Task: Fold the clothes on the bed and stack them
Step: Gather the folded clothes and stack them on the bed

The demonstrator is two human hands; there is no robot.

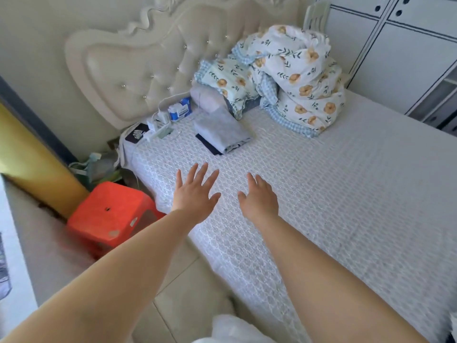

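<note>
2 empty hands, left hand (195, 191) and right hand (259, 199), hover fingers-spread, folded clothes (222, 133) lying well beyond them.

Bed cover (346, 194): textured woven cloth, matt. Headboard (128, 78): glossy tufted leather-look padding, shiny studs. Stool (111, 214): smooth red plastic. Quilt (304, 78): soft flowered cloth. Folded clothes (221, 132): matt cloth.

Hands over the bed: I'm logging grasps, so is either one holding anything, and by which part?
Nothing is held: left hand and right hand hover open above the white textured bed cover.
</note>
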